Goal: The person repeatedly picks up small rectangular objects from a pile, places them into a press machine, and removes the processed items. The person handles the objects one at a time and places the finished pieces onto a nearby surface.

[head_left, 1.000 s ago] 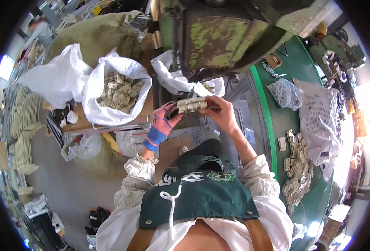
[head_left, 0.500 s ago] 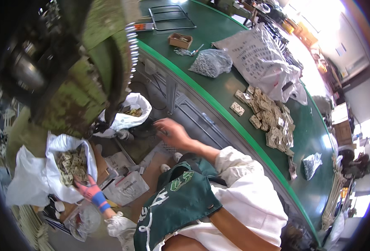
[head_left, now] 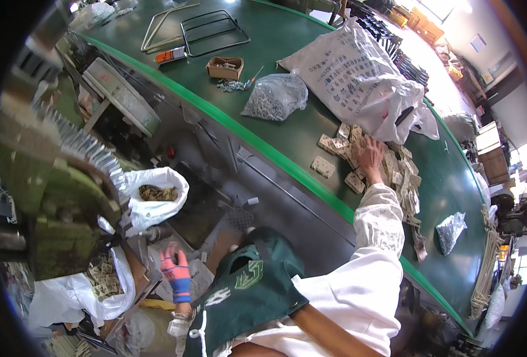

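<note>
On the green-topped bench, my bare right hand (head_left: 369, 157) rests on a heap of small pale rectangular plates with holes (head_left: 401, 175). Its fingers are spread and touch the plates; I cannot make out any plate gripped under them. My left hand (head_left: 176, 271), in a pink and blue glove, is held up beside my apron with its fingers apart and nothing in it. Near it stands an open white sack (head_left: 123, 282) with many similar pieces (head_left: 104, 278) inside. One loose plate (head_left: 323, 167) lies apart from the heap, close to the bench's green edge.
A printed woven sack (head_left: 346, 77) lies behind the heap. Left of it are a clear bag of small metal parts (head_left: 275, 97), a small cardboard box (head_left: 224, 68) and wire frames (head_left: 216, 33). A green machine (head_left: 67, 220) and another white bag (head_left: 156, 205) stand at the left.
My right hand has swung from over the floor space onto the plates on the bench. My left hand has drawn away from the white sack, and the view has turned rightward.
</note>
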`<state>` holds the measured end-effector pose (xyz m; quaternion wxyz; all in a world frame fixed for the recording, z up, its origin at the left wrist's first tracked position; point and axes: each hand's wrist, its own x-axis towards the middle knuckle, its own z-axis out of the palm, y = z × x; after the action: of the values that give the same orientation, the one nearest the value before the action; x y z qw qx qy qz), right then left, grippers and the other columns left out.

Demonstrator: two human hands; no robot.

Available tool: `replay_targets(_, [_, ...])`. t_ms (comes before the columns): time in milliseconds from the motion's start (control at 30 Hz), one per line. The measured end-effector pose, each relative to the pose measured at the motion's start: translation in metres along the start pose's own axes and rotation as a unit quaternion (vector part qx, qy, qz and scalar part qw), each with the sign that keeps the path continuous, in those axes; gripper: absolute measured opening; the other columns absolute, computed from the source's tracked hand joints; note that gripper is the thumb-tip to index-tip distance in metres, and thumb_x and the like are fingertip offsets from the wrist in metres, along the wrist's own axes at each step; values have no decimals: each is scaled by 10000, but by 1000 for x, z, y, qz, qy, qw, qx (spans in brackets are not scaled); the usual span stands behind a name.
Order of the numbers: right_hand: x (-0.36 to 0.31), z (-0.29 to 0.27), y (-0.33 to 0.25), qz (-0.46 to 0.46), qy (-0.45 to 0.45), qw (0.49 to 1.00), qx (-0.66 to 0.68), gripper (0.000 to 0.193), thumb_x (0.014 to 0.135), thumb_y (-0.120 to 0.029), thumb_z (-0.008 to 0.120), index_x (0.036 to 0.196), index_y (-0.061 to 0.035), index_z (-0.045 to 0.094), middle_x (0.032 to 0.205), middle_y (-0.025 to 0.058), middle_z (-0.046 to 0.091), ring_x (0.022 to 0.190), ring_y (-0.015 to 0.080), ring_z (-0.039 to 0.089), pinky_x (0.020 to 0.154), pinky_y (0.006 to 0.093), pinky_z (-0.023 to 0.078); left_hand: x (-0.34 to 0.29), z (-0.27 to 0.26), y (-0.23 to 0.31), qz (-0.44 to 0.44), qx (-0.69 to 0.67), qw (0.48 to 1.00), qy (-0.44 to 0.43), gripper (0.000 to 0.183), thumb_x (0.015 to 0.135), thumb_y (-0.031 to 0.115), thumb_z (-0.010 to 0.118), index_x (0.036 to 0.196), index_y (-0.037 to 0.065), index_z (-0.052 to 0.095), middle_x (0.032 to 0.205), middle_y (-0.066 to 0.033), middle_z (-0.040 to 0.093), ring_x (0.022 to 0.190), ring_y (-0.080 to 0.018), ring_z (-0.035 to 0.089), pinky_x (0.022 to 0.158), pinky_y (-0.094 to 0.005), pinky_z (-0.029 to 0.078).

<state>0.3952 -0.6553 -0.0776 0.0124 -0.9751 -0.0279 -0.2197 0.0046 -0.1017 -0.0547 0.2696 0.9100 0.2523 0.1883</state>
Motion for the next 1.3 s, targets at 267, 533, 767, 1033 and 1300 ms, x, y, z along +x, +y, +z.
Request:
replay_targets(267, [14,51,-27,-35,43,996,69,544,737,-423,676,1144,-74,586,1300,190,453,1256,366,353,1039,441,304,23,131,114,186,-63,965,-173,364,729,165,669,1069,52,606,1059,-143,593,999,-305,565,859,-368,455])
replay_targets(533, [39,48,-20,143,-46,988,47,613,760,-521,597,1244,-152,524,1304,141,454,1223,338,375,1032,527,225,55,271,274,338,74,897,-276,1003,603,609,672,1414,156,297,1473,-211,176,1307,-371,249,1052,-527,215])
replay_targets(767, [26,58,-71,90,-35,992,77,614,747,-557,582,1224,-171,559,1182,108,562,1122,328,462,1025,506,212,83,330,304,294,119,895,-312,1162,564,733,623,1460,152,166,1483,-265,53,1383,-365,83,1054,-629,55])
replay_targets(1033, [60,88,-179,27,42,973,224,357,738,-293,616,1024,-80,632,1187,195,513,1105,368,443,953,473,320,142,333,267,298,192,886,-300,1065,598,653,648,1435,141,236,1500,-203,86,1357,-346,180,1047,-600,152])
replay_targets(1300, [92,75,-221,-46,-199,976,76,523,667,-405,728,979,1,622,923,127,644,960,317,578,773,424,466,122,270,181,240,150,931,-232,740,702,490,625,1268,42,465,1300,-258,405,1241,-384,340,1059,-506,214])
